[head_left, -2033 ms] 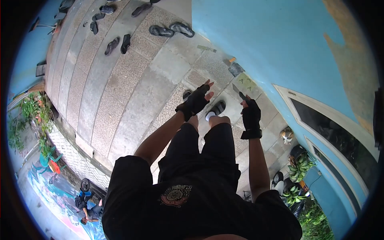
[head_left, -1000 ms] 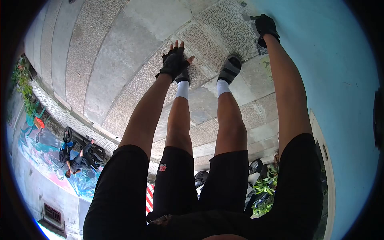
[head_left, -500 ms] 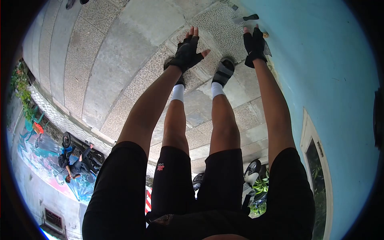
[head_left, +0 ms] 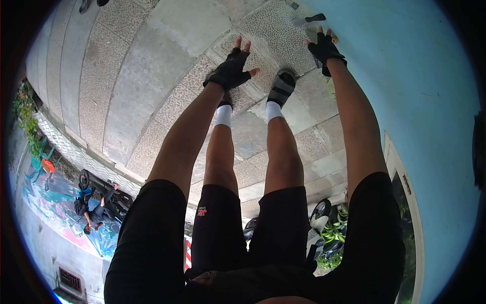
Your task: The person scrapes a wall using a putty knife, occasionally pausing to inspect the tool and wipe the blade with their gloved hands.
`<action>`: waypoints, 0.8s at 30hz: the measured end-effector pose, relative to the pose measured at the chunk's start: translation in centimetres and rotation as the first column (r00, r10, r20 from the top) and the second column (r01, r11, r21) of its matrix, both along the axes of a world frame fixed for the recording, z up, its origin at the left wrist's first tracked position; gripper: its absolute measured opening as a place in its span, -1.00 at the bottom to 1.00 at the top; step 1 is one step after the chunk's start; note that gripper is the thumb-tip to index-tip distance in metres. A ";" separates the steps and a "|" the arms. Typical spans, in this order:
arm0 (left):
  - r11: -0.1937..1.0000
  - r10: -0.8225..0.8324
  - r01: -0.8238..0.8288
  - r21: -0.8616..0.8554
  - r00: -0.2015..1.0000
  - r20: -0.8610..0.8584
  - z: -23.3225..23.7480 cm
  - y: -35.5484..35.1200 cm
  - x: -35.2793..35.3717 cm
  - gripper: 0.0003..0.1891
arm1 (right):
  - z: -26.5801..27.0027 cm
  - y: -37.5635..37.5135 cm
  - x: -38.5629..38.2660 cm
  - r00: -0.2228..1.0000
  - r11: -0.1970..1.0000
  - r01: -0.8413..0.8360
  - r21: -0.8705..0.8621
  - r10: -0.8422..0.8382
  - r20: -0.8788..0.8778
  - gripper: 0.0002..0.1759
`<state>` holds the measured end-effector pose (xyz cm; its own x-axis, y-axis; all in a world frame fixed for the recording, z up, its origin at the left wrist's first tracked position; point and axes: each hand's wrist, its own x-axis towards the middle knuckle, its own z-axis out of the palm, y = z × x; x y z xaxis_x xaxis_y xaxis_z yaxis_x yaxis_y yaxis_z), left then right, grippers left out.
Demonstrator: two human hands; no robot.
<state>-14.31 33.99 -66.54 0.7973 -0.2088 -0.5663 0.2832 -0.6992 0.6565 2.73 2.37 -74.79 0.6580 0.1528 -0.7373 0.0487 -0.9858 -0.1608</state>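
Observation:
My left hand [head_left: 234, 66], in a black fingerless glove, is stretched out over the paving in front of my feet, fingers apart and nothing in it. On the right, my right hand [head_left: 325, 48], gloved the same way, has its fingers spread beside the blue wall [head_left: 415, 91]. A scraper with a black handle [head_left: 316, 17] and a flat blade lies on the pebbled paving [head_left: 273, 35] just beyond my right fingertips. A small tan object [head_left: 334, 39] is by the wall, close to my right fingers. My right hand partly hides whatever lies beneath it.
A grey sandal [head_left: 281, 88] is on my right foot, between the hands. A white-framed window [head_left: 405, 187] is in the wall at the lower right. A low wall [head_left: 76, 147], a person [head_left: 96, 213] by a motorbike [head_left: 119, 202] and green plants [head_left: 31, 121] are at the left.
My right hand has shifted slightly upward and its fingers have spread, with the wrist turned. My left hand has moved a little left, its fingers still apart.

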 end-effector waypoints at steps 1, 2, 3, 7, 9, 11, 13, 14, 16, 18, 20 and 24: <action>0.999 0.015 -0.016 -0.027 0.999 -0.040 -0.2 0.5 -0.5 0.05 | -0.3 -0.1 0.3 1.000 1.000 -0.005 0.004 0.005 -0.002 0.06; 0.998 0.032 -0.036 -0.051 0.996 -0.080 -0.4 1.1 -1.0 0.05 | -0.7 -0.1 0.7 0.993 0.989 -0.095 -0.115 0.087 -0.074 0.00; 0.998 0.035 -0.039 -0.043 0.996 -0.084 -0.3 1.8 -1.4 0.05 | -1.3 -0.2 0.8 0.976 0.956 -0.188 -0.227 0.155 -0.154 -0.04; 0.999 0.041 -0.036 0.032 0.980 -0.193 -1.1 3.7 -3.4 0.05 | -4.3 -1.6 2.4 0.932 0.889 -0.361 -0.282 0.336 -0.136 -0.08; 0.997 0.043 -0.025 0.077 0.971 -0.235 -1.7 4.9 -5.0 0.05 | -5.2 -2.0 2.2 0.954 0.924 -0.299 -0.237 0.293 -0.062 -0.16; 0.992 0.098 -0.080 0.094 0.976 -0.195 -1.9 5.8 -6.5 0.04 | -3.9 -1.6 2.6 0.980 0.965 -0.195 -0.178 0.182 -0.085 -0.31; 0.991 0.084 -0.064 0.115 0.982 -0.172 -1.5 6.4 -7.4 0.04 | -3.1 -1.3 2.3 0.976 0.952 -0.216 -0.219 0.216 -0.022 -0.46; 0.991 0.094 -0.072 0.112 0.974 -0.208 -1.2 6.6 -7.8 0.05 | -2.6 -1.2 2.2 0.973 0.948 -0.229 -0.221 0.229 -0.026 -0.48; 0.991 0.101 -0.078 0.106 0.966 -0.240 -0.7 6.5 -8.0 0.06 | -0.7 -1.0 1.8 0.981 0.952 -0.195 -0.234 0.190 -0.042 -0.50; 0.993 0.099 -0.081 0.087 0.970 -0.223 0.1 6.2 -8.2 0.05 | 1.1 -1.3 1.2 0.989 0.963 -0.145 -0.226 0.134 -0.063 -0.50; 0.993 0.099 -0.082 0.086 0.972 -0.212 0.9 5.7 -7.7 0.05 | 2.7 -1.4 1.0 0.997 0.978 -0.043 -0.205 0.029 -0.073 -0.49; 0.993 0.116 -0.106 0.059 0.975 -0.192 2.6 4.2 -5.9 0.03 | 3.4 -2.5 -0.1 0.998 0.984 0.048 -0.169 -0.053 -0.021 -0.46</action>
<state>-20.21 38.18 -63.91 0.6874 -0.0940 -0.7202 0.4798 -0.6856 0.5475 2.66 -0.10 -71.44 0.6422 -0.0078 -0.7665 -0.0037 -1.0000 0.0071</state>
